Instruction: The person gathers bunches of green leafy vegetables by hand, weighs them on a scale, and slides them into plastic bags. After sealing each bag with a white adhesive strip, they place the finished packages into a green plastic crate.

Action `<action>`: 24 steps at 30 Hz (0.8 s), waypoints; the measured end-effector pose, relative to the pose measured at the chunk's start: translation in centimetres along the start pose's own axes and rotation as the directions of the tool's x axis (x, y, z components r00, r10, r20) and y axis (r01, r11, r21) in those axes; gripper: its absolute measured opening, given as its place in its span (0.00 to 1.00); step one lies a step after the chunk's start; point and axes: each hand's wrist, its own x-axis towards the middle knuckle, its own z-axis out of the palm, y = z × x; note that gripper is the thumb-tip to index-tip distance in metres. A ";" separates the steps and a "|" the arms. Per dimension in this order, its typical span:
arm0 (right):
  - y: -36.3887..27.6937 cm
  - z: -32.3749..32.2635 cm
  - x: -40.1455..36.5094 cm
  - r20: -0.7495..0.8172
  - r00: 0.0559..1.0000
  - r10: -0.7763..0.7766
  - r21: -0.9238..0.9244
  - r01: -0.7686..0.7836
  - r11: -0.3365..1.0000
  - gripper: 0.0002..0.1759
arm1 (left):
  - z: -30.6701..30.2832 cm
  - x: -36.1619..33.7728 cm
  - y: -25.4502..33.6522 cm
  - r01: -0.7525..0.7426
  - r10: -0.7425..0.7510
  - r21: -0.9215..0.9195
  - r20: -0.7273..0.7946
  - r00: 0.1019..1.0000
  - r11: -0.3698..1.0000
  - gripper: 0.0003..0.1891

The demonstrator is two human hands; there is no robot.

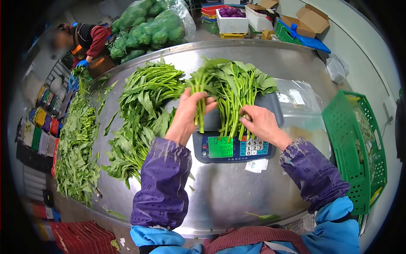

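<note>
My left hand (188, 111) is closed round a small bunch of water spinach (200, 86), its stems pointing down and its leaf tips blurred. On the digital scale (230, 158) lies a larger pile of water spinach (237, 89), stems towards me. My right hand (261, 120) pinches stems at the right side of that pile. The stem ends hang over the scale's green-lit display (220, 146) and keypad, hiding some digits and keys. Left of the scale, a big heap of water spinach (146, 97) rests on the steel table (203, 199).
Clear plastic bags (296, 97) lie right of the scale. A green crate (349, 156) stands at the table's right edge. More greens (78, 148) line the left edge, where a co-worker (86, 42) handles some. Net sacks of round green vegetables (148, 27) are piled behind.
</note>
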 end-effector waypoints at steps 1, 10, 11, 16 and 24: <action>-0.1 -0.2 0.0 -0.018 1.000 0.023 0.039 -0.022 0.999 0.08 | -0.6 -0.9 0.8 -0.106 0.105 0.096 0.015 0.994 0.990 0.14; 4.0 -2.3 -2.5 -0.080 0.979 0.187 0.247 -0.162 0.955 0.10 | -14.1 -13.8 3.7 -0.564 0.808 0.583 -0.363 0.463 0.585 0.19; 4.9 -2.2 -2.9 -0.085 0.980 0.182 0.250 -0.156 0.956 0.10 | -16.4 -14.9 2.6 -0.512 0.801 0.618 -0.420 0.426 0.597 0.20; 6.9 -2.5 -4.4 -0.047 0.973 0.228 0.233 -0.211 0.949 0.10 | -33.1 -21.6 -9.2 0.110 0.619 0.789 -0.552 0.558 0.605 0.25; 7.0 -3.1 -4.1 -0.011 0.966 0.258 0.262 -0.247 0.933 0.09 | -25.4 -21.0 -3.2 0.491 0.376 0.826 -0.377 0.846 -0.277 0.23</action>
